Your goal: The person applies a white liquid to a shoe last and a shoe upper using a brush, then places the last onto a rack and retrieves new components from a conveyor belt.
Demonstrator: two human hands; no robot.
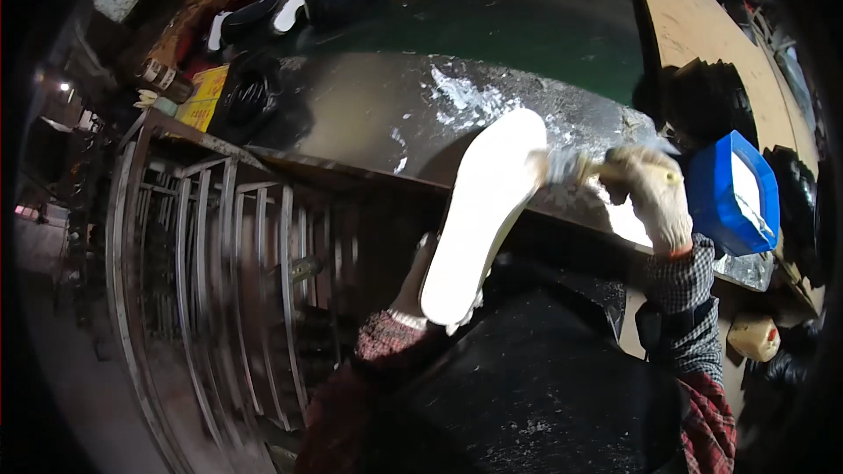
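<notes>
Nearest the body, the left hand (413, 285) comes up from a dark red knitted cuff and is mostly hidden behind the heel end of a white shoe sole (487, 211). Its fingers are closed around that heel from underneath, so the sole stands out from the hand, rising up and to the right with its flat face toward the camera. The sole looks light and fairly stiff along its length, probably a moulded foam piece that flexes if pressed mid-span. The heel, where it is held now, seems the surest grip. The broad face looks smooth and possibly wet, so it is likely slippery and best left untouched.

Just right of the sole's toe, the right hand (650, 197), in a pale work glove with a checked sleeve behind it, is closed on a small brush (575, 167). The brush's blurred head meets the toe edge.

Right of the gloved hand sits a blue plastic tub (733, 193) holding something pale. Beyond both hands lies a dark workbench (369, 114) smeared with whitish residue. Left of the left hand stands a metal rack (219, 237). Farthest off, black shoe parts (299, 4) rest on a green belt (509, 22).
</notes>
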